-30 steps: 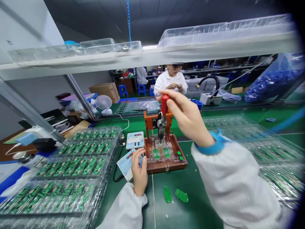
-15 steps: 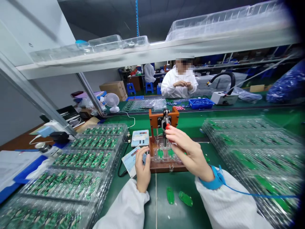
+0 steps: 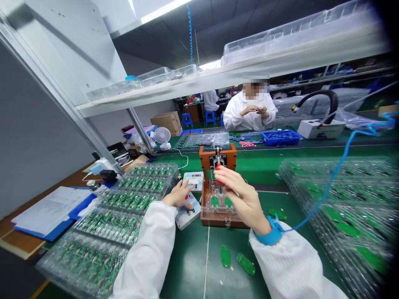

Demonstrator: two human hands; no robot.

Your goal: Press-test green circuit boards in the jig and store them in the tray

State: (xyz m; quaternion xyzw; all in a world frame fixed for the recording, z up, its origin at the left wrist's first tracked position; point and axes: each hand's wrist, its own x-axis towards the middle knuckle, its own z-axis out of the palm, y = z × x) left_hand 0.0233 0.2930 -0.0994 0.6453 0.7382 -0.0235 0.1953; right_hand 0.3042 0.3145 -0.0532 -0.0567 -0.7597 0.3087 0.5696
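My right hand point(image 3: 241, 195) is closed round the red-tipped lever point(image 3: 218, 167) of a brown press fixture point(image 3: 218, 216), with the lever pulled down. Two green boards point(image 3: 220, 202) lie under the fixture's clear plate. My left hand point(image 3: 180, 196) rests on a small light-blue control box point(image 3: 187, 215) left of the fixture, fingers laid over its top beside its red lights. A second such box point(image 3: 193, 180) sits behind it. Two loose green boards point(image 3: 236, 259) lie on the green mat in front of the fixture.
Stacked clear trays of green boards point(image 3: 124, 207) fill the left; more trays point(image 3: 336, 199) fill the right. A blue coiled wrist cord point(image 3: 330, 178) runs right. A clipboard with papers point(image 3: 50, 209) lies far left. Across the bench a person in white point(image 3: 249, 110) works beside a blue bin point(image 3: 280, 137).
My right hand brought the red lever down from its raised position and keeps it low. My left hand moved from the fixture's left edge onto the control box. The view shifted left.
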